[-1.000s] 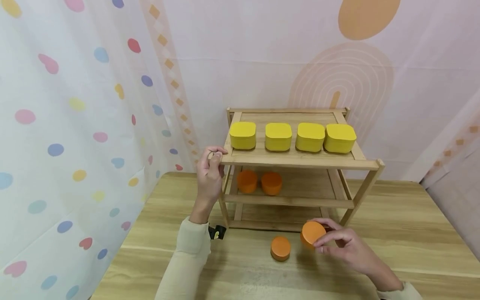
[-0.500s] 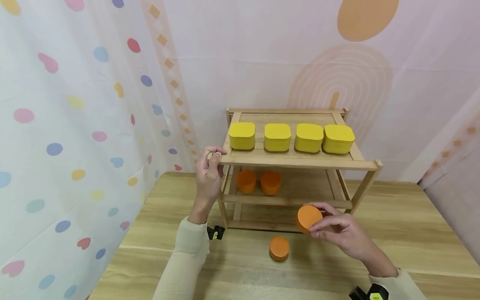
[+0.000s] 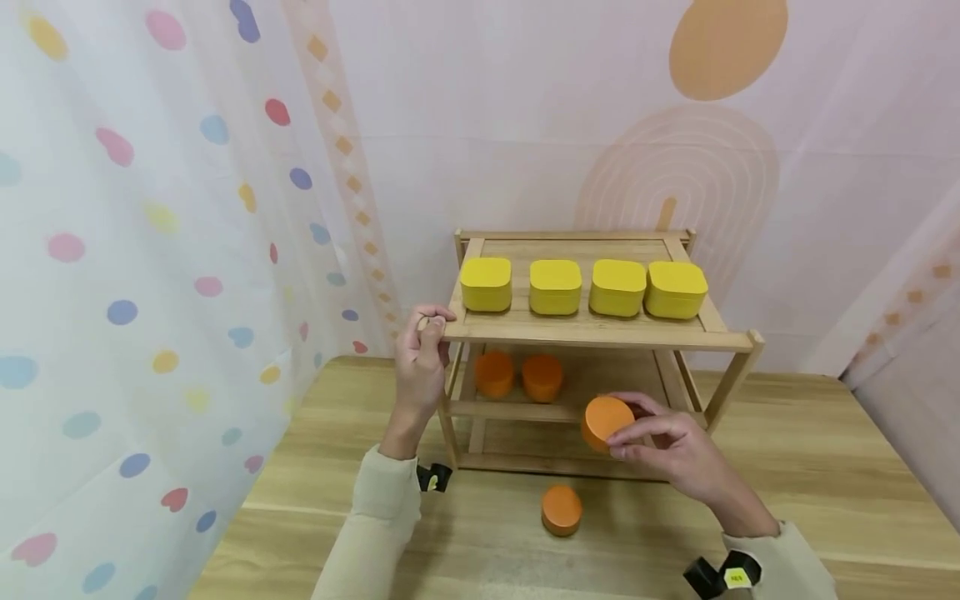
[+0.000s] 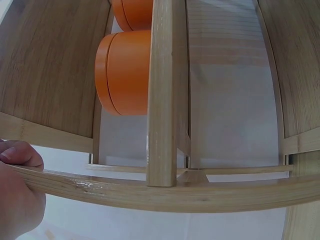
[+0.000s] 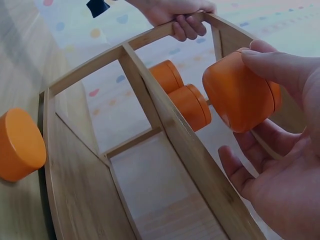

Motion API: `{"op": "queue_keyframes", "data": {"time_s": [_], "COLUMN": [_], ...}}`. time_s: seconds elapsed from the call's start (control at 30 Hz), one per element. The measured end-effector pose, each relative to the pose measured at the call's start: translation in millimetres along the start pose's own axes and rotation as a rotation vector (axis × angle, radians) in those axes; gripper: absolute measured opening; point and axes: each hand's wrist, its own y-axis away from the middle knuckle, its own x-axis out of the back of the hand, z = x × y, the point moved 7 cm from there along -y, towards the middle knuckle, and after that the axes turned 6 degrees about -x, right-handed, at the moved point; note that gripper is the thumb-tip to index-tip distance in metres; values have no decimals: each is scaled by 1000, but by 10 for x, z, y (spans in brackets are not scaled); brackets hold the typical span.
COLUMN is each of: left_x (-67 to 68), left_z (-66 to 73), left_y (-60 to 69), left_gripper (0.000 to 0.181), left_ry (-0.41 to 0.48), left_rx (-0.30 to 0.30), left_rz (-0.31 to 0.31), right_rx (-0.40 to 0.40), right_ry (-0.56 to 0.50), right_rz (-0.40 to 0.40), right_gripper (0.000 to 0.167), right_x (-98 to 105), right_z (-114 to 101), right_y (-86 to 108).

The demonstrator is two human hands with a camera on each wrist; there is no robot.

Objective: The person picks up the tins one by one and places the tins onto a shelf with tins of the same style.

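Note:
My left hand [image 3: 422, 362] grips the upper left front corner of a three-tier wooden shelf [image 3: 592, 333]. In my right hand [image 3: 678, 450] is an orange tin [image 3: 607, 422], pinched between thumb and fingers in front of the middle tier's front rail. The right wrist view shows this rounded tin [image 5: 240, 90] raised off any surface. Two similar orange tins, a left one [image 3: 494, 373] and a right one [image 3: 542, 377], stand side by side at the left of the middle tier. Another orange tin [image 3: 562, 510] stands on the table before the shelf.
Several yellow tins [image 3: 555, 287] stand in a row on the top tier. The shelf stands on a wooden table [image 3: 337, 500]. Behind it hangs a patterned curtain [image 3: 510, 167], with a dotted one [image 3: 180, 333] on the left.
My right hand has lifted the orange tin from near the tabletop and carried it forward and slightly left, up to the middle tier. My left hand keeps its grip on the shelf corner.

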Motion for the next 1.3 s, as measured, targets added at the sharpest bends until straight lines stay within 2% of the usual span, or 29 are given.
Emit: {"op": "queue_keyframes", "data": {"time_s": [0.2, 0.33, 0.57, 0.83, 1.03, 1.3], "left_x": [-5, -9, -7, -17, -17, -10], "left_z": [-10, -12, -10, -8, 5, 12], "left_y": [18, 11, 14, 3, 9, 26], "left_gripper": [26, 26, 27, 26, 27, 26], "left_ry": [1, -1, 14, 18, 28, 15], "left_rx": [-1, -5, -11, -16, -20, -4], "left_rz": [6, 3, -1, 5, 3, 7], "right_rx": [18, -7, -132, -269, -340, -308], "right_ry": [51, 73, 48, 131, 185, 174], "right_rz": [6, 27, 37, 76, 84, 73], "right_gripper": [27, 26, 16, 13, 15, 14], "right_x": [4, 47, 112, 192, 229, 217], "right_z": [-24, 20, 158, 242, 283, 297], "right_y": [-63, -112, -220, -353, -408, -420]}}
